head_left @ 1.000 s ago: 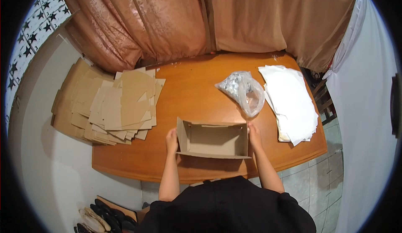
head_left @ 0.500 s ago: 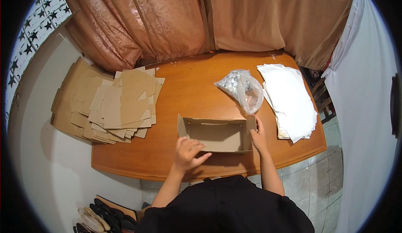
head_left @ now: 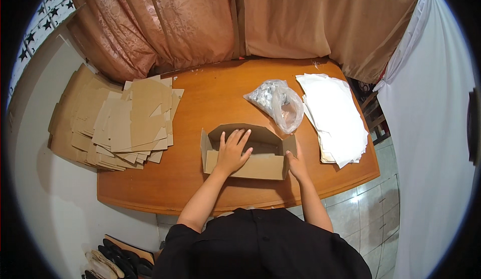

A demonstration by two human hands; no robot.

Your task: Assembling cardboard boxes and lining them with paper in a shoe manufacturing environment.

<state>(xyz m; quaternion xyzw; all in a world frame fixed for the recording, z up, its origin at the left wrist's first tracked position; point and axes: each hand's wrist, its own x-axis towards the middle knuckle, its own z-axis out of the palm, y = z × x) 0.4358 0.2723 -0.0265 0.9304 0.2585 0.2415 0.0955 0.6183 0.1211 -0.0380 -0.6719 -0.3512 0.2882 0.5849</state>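
A long brown cardboard box [head_left: 250, 169] with an open top stands near the table's front edge. Its back wall rises in a panel with slanted corners. My left hand [head_left: 232, 153] reaches over the front wall, fingers spread, with the fingertips against the inside of the back panel. At the right end, my right hand [head_left: 297, 165] grips the end wall, its thumb on the near side and the other fingers partly hidden behind the board. Part of the box's floor is hidden by my left hand.
Flat cardboard pieces [head_left: 145, 116] lie piled on the left of the wooden table [head_left: 210, 96]. Behind the box sits a clear plastic bag [head_left: 274, 103] with silvery contents. To the right is a stack of white sheets [head_left: 334, 118]. Brown curtains [head_left: 285, 18] hang along the far edge.
My left hand has gone from the box's near left corner across to its back panel, which now stands higher. The right hand still holds the right end. The whole view has shifted slightly.
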